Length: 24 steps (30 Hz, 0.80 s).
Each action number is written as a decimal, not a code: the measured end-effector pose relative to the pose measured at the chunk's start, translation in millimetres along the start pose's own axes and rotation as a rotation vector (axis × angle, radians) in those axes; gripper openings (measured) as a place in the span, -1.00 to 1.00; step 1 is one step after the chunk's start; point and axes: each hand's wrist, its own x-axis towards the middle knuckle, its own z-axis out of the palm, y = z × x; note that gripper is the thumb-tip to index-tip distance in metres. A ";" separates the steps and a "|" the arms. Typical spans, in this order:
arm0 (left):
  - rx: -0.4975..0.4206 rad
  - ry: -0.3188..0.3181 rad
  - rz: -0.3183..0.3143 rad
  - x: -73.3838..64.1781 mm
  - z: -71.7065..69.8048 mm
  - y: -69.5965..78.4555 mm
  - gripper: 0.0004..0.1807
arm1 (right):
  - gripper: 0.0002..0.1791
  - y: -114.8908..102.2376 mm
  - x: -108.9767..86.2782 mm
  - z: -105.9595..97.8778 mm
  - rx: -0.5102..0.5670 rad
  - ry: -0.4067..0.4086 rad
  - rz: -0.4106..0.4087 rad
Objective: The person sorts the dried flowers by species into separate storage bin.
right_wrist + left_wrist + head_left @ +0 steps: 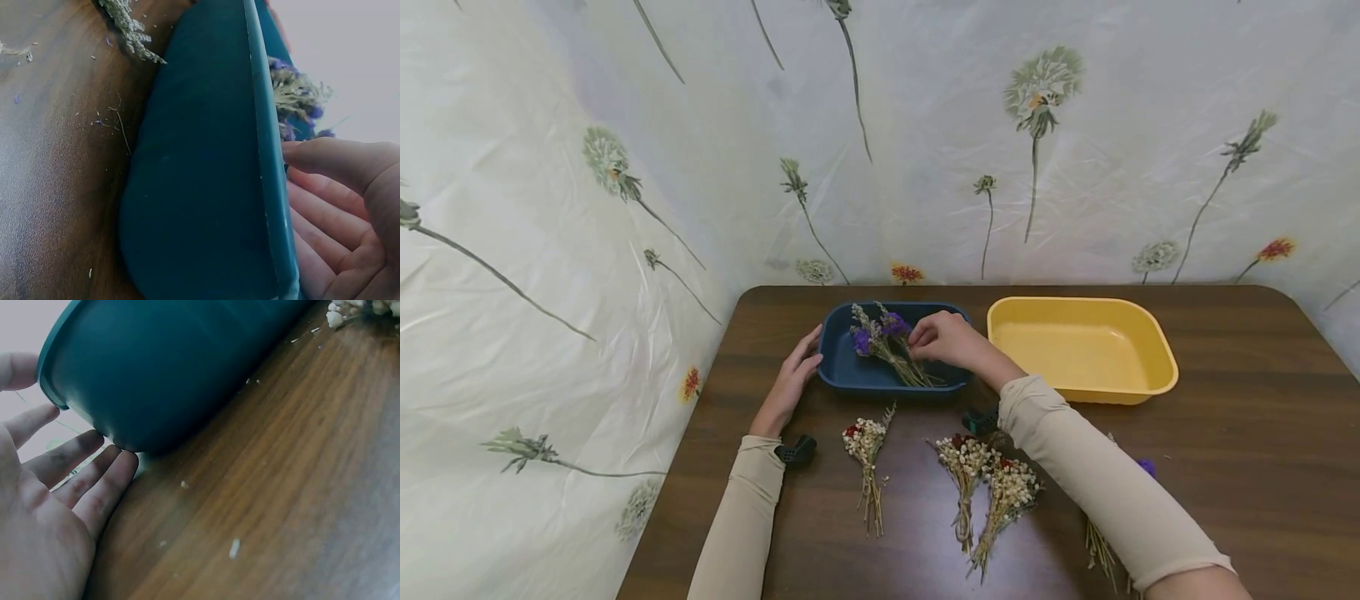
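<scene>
Purple flowers (863,342) in blue tray (838,365); wide left grip (793,375) touches it; right grip (947,339) unclear.

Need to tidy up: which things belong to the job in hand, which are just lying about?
Likely in use:
blue tray, touched by the left hand;
purple-flowered sprigs inside, near the right hand.

Likely lying about:
yellow tray;
white-flowered bunches;
partly hidden stems.

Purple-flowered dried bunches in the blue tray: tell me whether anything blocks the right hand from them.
Nothing visible does: the right hand is over the blue tray, right at the purple-flowered dried bunches.
</scene>
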 end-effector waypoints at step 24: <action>-0.018 0.007 0.020 1.5 -0.2 -1.3 -0.42 | -0.64 4.8 -84.2 -52.7 0.172 0.139 -0.008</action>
